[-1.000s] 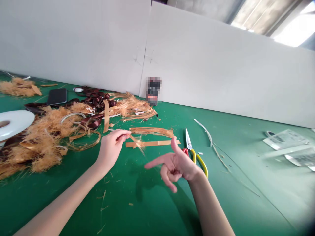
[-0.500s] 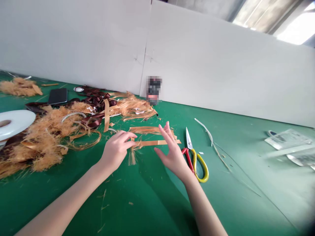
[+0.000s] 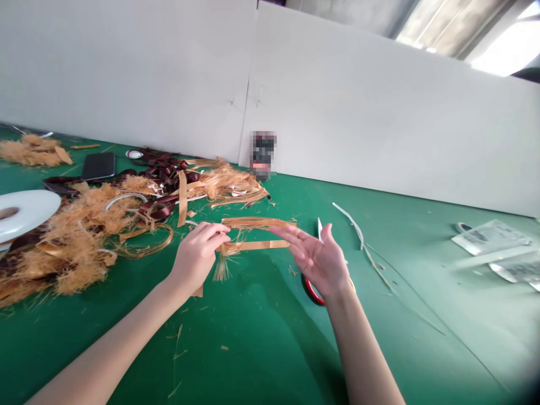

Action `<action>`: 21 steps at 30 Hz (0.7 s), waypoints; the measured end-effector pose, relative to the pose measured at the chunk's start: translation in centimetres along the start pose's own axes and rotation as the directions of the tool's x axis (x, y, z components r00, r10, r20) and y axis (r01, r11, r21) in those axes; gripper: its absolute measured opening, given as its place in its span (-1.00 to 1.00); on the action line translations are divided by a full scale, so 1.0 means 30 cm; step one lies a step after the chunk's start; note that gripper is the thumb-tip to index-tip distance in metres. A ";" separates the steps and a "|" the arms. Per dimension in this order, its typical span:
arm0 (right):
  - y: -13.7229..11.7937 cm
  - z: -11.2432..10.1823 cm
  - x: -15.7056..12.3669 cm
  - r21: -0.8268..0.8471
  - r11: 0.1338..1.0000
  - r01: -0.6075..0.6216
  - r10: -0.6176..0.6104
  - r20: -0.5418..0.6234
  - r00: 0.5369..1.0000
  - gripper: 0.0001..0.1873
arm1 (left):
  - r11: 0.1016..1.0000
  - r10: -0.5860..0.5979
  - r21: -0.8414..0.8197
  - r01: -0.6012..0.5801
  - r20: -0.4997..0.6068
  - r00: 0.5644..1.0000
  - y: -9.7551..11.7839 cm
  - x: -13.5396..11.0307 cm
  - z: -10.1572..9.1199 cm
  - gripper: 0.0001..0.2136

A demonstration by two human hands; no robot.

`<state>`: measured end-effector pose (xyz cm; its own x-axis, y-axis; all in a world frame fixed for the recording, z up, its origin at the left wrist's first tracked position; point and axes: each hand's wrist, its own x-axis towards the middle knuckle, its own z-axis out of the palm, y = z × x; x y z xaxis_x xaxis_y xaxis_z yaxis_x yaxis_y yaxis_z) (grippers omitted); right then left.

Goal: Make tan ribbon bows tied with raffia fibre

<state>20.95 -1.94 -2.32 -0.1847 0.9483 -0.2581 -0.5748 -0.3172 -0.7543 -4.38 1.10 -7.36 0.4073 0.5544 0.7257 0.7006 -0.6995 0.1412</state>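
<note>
Tan strip (image 3: 255,244) being pinched by the left hand (image 3: 196,256)

The strip's left end is being gripped by the curled fingers (image 3: 213,230), with its long axis lying nearly level and its free end being pointed toward the right hand (image 3: 316,261). One fibre tuft (image 3: 221,271) is being held hanging downward below that gripped end. The right fingers (image 3: 295,239) are being held spread wide above the strip's free end, gripping nothing. One fibre band (image 3: 257,223) is lying just behind the strip; one pair of scissors (image 3: 311,292) is being partly hidden by the right hand, past the strip's free end.
</note>
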 end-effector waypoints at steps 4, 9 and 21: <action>0.019 -0.033 0.004 -0.241 0.896 -0.373 0.434 0.292 0.853 0.14 | 1.000 0.011 0.004 -0.011 -0.002 1.000 -0.006 -0.003 0.005 -0.63; 0.036 -0.039 -0.002 -0.129 0.949 -0.289 0.313 0.524 0.792 0.07 | 0.999 0.045 0.023 -0.044 -0.009 0.999 0.000 -0.002 0.003 -0.63; 0.135 -0.048 0.054 -0.953 -0.184 0.240 -0.697 0.299 0.652 -0.51 | 0.970 0.222 0.102 -0.219 -0.020 0.975 0.018 0.017 -0.015 -0.68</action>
<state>19.47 -1.70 -6.66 0.0422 0.8419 0.5380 0.8216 0.2772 -0.4981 -4.04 0.81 -6.61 0.5408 0.3760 0.7524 0.6503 -0.7543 -0.0905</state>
